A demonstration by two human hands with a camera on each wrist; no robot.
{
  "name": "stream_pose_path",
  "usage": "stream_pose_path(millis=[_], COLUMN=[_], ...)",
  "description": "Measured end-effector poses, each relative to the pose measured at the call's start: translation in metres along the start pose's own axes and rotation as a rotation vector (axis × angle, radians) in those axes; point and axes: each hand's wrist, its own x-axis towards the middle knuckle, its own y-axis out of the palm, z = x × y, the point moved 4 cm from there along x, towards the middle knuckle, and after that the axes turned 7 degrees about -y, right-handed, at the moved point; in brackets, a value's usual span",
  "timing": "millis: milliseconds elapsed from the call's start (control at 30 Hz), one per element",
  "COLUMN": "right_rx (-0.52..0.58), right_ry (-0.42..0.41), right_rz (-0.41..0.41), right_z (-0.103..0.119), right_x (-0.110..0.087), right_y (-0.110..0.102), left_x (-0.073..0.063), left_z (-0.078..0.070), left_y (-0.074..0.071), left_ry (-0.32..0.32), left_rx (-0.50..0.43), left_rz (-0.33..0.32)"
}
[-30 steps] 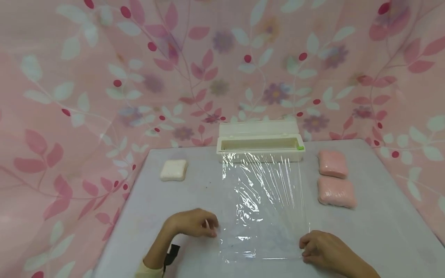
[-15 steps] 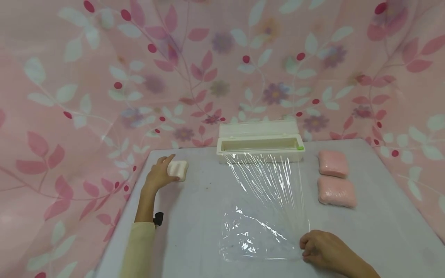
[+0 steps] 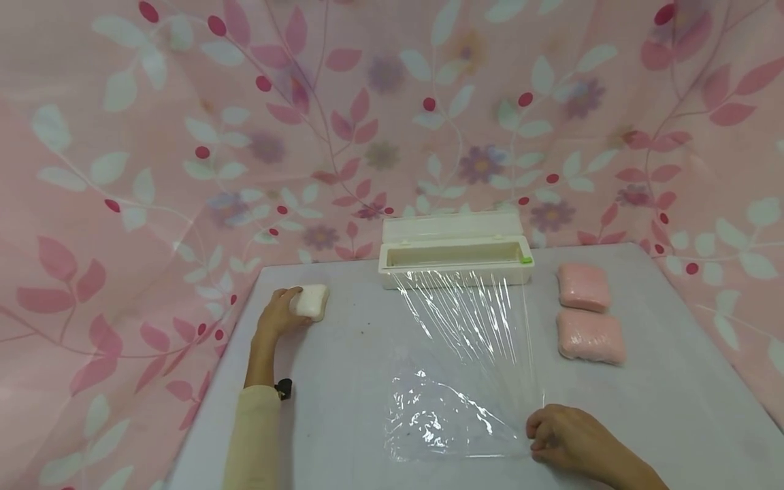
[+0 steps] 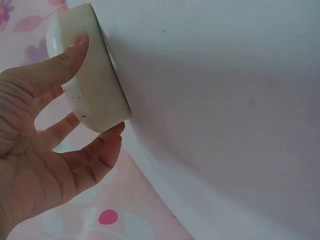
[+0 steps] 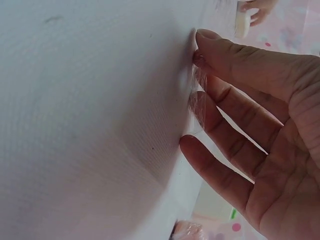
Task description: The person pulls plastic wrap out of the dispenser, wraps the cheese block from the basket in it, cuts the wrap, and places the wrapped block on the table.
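At the left of the table, my left hand (image 3: 280, 314) grips a white bar of soap (image 3: 314, 302) from its left side. In the left wrist view the thumb lies over the soap (image 4: 97, 75), with fingers on its far side and at its lower end. My right hand (image 3: 572, 439) pinches the near right corner of a clear sheet of plastic wrap (image 3: 437, 415) between thumb and forefinger. A little of the film (image 5: 200, 105) shows beside the fingertips in the right wrist view. The sheet runs from a white dispenser box (image 3: 456, 278) and is wrinkled.
Two pink bars (image 3: 591, 337), seemingly film-wrapped, lie at the right. The dispenser's lid (image 3: 453, 228) stands raised at the back, with a green slider (image 3: 526, 260) on the box's right end. Behind the white-covered table (image 3: 349, 381) hangs a pink floral curtain (image 3: 392, 122).
My left hand has left the film's near left edge, moved up and left, and taken hold of the soap. The sheet's left side has slackened and wrinkled. My right hand keeps its place.
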Motion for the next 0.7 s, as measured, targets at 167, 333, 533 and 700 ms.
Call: stream_pose_path(millis=[167, 333, 533, 700], right_rx=[0.016, 0.029, 0.028, 0.018], right_ry=[0.009, 0.027, 0.009, -0.01], right_rz=[-0.008, 0.002, -0.012, -0.027], right_z=[0.0, -0.001, 0.0, 0.0], right_x=[-0.002, -0.003, -0.002, -0.002], right_y=[0.001, 0.001, 0.0, 0.0], left_x=[0.0, -0.001, -0.023, -0.053], left_z=[0.0, -0.006, -0.042, -0.092], left_y=[0.002, 0.005, 0.001, -0.005], left_ry=[0.046, 0.005, 0.058, 0.121], left_rx=[-0.01, 0.025, 0.01, -0.009], left_rz=[-0.076, -0.104, -0.108, -0.093])
